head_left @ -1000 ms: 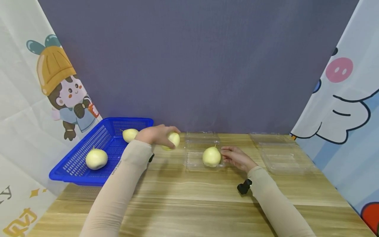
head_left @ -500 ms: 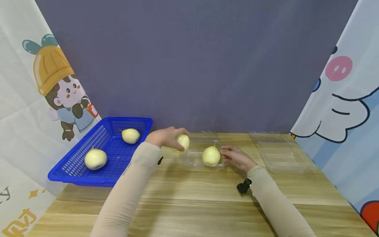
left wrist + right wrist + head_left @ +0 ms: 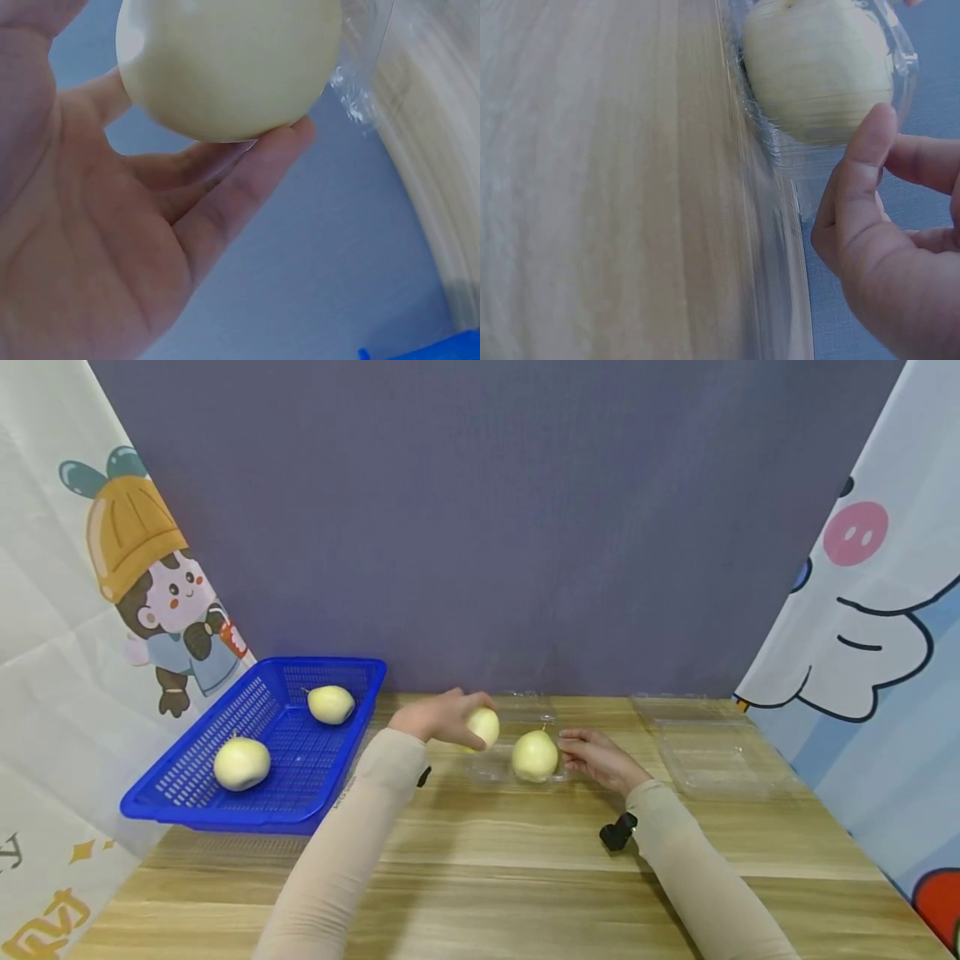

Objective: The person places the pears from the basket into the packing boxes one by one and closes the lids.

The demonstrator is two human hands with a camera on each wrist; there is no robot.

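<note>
Wood-grain surface (image 3: 480, 885). Blue basket (image 3: 296, 752) on it, left; open clear container (image 3: 491, 768) right of basket. Right hand (image 3: 600, 760): fingers pinching container's right edge. Left hand (image 3: 437, 717): fingers curled round held pear (image 3: 484, 727), at container's left part, contact with container unclear. Other pears (image 3: 536, 757): one in container's right half, two in basket, apart

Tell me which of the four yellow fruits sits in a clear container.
The fruit beside the right hand: it sits in the clear container. Another is held in the left hand; the other two lie in the blue basket.
</note>
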